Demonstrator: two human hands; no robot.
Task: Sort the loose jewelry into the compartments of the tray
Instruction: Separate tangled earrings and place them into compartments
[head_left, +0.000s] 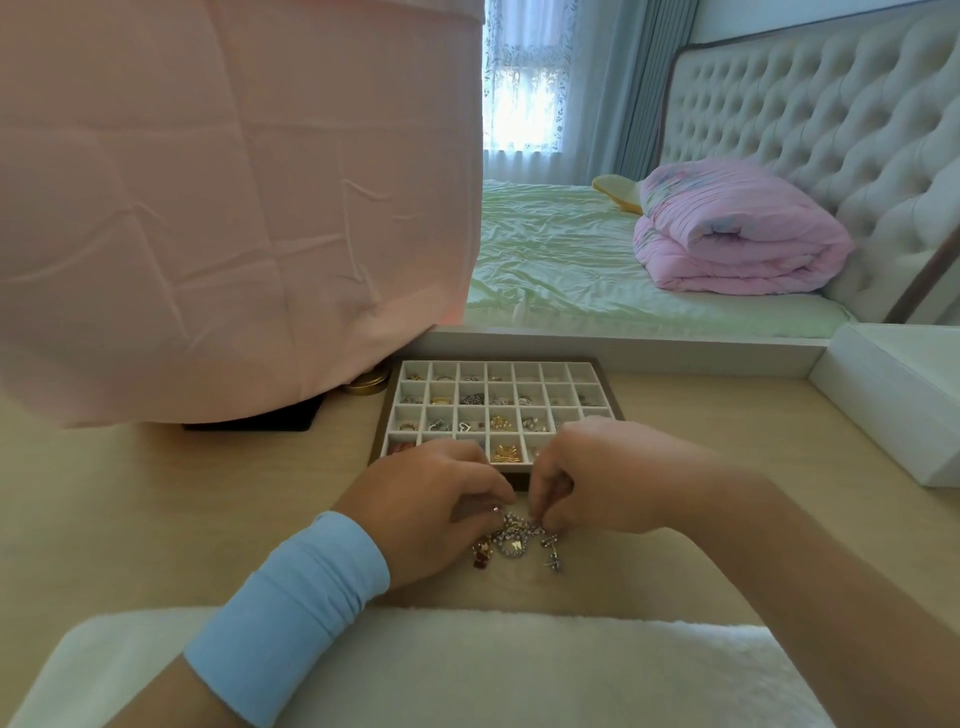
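Observation:
A small heap of loose jewelry (514, 543) lies on the pale wooden table, just in front of the tray. The tray (385, 410) has a brown frame and many white square compartments, several holding small gold and silver pieces. My left hand (431, 499), with a light blue wristband, and my right hand (597, 478) meet over the heap. Both hands have curled fingertips that pinch sparkly pieces at the top of the heap. My hands hide the near edge of the tray.
A pink cloth (234, 208) drapes over something at the back left, with a gold tin (366, 384) and a black pad (249, 418) under its edge. A white box (893, 400) stands at the right. White fluffy fabric (441, 670) lies along the near edge.

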